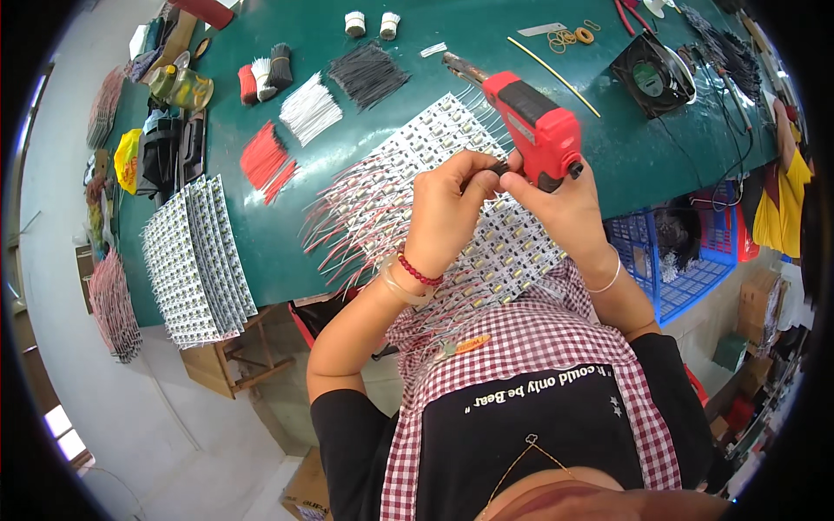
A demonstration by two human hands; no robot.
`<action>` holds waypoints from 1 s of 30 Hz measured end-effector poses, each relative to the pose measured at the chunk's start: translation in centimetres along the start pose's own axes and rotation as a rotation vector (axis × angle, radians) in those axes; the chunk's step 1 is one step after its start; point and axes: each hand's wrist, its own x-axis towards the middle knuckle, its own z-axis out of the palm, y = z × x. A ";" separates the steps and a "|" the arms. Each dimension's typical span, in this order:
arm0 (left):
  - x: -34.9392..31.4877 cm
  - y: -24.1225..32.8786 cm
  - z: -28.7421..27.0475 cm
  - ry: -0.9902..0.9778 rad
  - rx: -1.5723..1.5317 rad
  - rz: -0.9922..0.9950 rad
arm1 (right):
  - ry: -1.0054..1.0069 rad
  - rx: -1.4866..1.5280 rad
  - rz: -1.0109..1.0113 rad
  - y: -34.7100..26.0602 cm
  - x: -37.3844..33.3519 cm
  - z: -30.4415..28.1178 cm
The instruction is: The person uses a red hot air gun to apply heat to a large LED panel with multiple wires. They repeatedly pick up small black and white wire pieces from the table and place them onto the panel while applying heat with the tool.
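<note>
Over one table [473,24] — two hands [443,201], one red soldering gun [537,117], one fan [648,76]

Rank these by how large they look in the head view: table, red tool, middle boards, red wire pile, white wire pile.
1. Table
2. Middle boards
3. Red tool
Unranked, smallest: red wire pile and white wire pile look alike.

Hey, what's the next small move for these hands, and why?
Perhaps use the left hand to ease one strand from the small dark bunch: both hands meet at it and its strands look pressed together, while the right hand also holds the red gun-shaped tool, its tip pointing away from the bunch.
</note>
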 end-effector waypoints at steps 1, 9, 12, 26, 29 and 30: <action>-0.1 -0.1 0.0 0.007 0.004 -0.020 | 0.005 -0.026 -0.011 -0.2 0.0 0.2; -0.5 -0.2 0.4 0.009 -0.064 -0.018 | 0.000 -0.052 0.027 0.0 0.1 0.2; -0.6 0.0 0.4 0.035 0.007 0.011 | -0.001 -0.054 0.081 0.1 0.2 -0.1; -0.5 0.5 0.7 0.032 0.093 0.100 | -0.167 0.415 0.199 1.0 1.6 -1.2; -0.5 0.5 1.0 0.032 0.076 0.101 | -0.176 0.418 0.198 1.3 1.7 -1.4; -0.4 0.3 1.1 0.031 0.053 0.096 | -0.175 0.441 0.215 1.2 1.7 -1.5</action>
